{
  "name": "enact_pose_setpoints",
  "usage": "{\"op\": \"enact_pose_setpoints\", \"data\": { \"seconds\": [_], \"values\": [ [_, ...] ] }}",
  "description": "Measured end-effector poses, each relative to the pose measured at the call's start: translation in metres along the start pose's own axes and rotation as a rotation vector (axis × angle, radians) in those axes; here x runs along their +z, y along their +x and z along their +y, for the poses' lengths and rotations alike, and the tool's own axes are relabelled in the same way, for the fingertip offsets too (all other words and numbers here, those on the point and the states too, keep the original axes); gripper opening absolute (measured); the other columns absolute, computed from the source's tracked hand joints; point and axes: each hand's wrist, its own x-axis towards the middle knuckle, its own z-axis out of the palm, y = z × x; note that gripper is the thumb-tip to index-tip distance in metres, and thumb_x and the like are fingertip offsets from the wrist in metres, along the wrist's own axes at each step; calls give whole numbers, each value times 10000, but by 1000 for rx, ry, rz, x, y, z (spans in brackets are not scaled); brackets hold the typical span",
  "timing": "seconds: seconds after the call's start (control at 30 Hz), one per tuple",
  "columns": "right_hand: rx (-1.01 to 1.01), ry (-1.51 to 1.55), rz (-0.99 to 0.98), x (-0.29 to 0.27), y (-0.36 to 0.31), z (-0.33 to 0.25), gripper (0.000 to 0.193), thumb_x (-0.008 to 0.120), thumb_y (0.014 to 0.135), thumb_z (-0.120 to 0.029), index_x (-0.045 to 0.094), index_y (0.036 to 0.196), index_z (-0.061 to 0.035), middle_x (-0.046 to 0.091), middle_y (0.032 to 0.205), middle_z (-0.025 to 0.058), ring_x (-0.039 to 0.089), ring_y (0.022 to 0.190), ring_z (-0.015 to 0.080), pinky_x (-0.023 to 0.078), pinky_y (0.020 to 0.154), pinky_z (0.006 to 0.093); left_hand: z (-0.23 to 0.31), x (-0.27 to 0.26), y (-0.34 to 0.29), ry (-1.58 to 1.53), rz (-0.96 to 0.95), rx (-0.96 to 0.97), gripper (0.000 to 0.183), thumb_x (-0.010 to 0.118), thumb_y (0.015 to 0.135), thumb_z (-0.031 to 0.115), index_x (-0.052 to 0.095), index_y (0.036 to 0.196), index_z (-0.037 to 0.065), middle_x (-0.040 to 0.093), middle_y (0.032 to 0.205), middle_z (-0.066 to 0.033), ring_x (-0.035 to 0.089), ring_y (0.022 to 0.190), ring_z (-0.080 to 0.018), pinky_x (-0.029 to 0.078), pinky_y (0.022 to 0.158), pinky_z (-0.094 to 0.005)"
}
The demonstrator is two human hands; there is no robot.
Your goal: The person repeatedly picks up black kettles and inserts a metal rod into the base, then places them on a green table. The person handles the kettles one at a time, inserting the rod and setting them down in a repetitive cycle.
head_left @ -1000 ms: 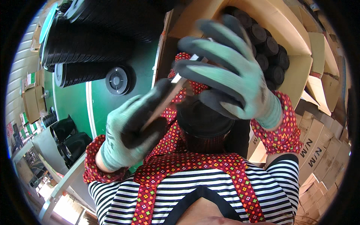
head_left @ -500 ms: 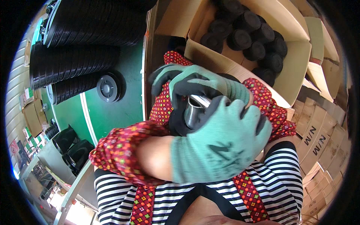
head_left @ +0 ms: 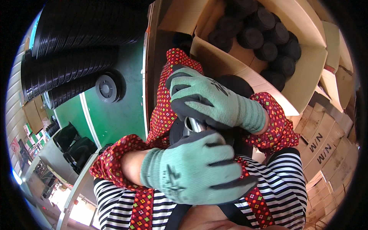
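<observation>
Both of my hands wear green knit gloves with dark palms, close together over my lap. Between them a short shiny metal tube [head_left: 194, 125] shows its open end, beside a black round part [head_left: 176, 132] mostly hidden by the gloves. My left hand [head_left: 195, 168] lies nearest me, closed against the near side of the tube, its fingers bent to the right. On the tube's far side is my right hand [head_left: 211, 97], fingers curled in and thumb side close to the metal. Whatever sits under the right palm is hidden.
An open cardboard box [head_left: 245, 69] holding several black round pieces [head_left: 264, 51] stands at far right. To the left, rows of black discs [head_left: 69, 73] and a black spool [head_left: 107, 88] rest on a green surface [head_left: 132, 92]. Stacked cartons [head_left: 322, 145] are at right.
My left hand has slid toward me and its fingers have loosened. The right hand has come down nearer the tube, more of its back showing. The view has shifted slightly.
</observation>
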Motion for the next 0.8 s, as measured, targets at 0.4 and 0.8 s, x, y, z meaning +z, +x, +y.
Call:
{"op": "enact_pose_setpoints", "data": {
  "seconds": [0.4, 0.8],
  "values": [
    [111, -164, 153, -7, -18, -5, 280, 711, 935, -224, 667, 1137, -36, 622, 1134, 153, 567, 1149, 388, 423, 1082, 523, -14, -7, -3, -224, -42, 13, 312, 710, 833, 283, 778, 989, 21, 702, 923, -94, 660, 800, -263, 550, 741, -429],
    [261, -538, -167, -48, 1, -55, 603, 873, 726, -474, 670, 1144, -91, 606, 993, 117, 577, 993, 347, 450, 919, 463, 51, -32, 16, 531, -222, -765, 873, 751, 917, 269, 320, 1562, -131, 463, 1500, -375, 518, 1349, -524, 456, 1143, -492]
  ]
}}
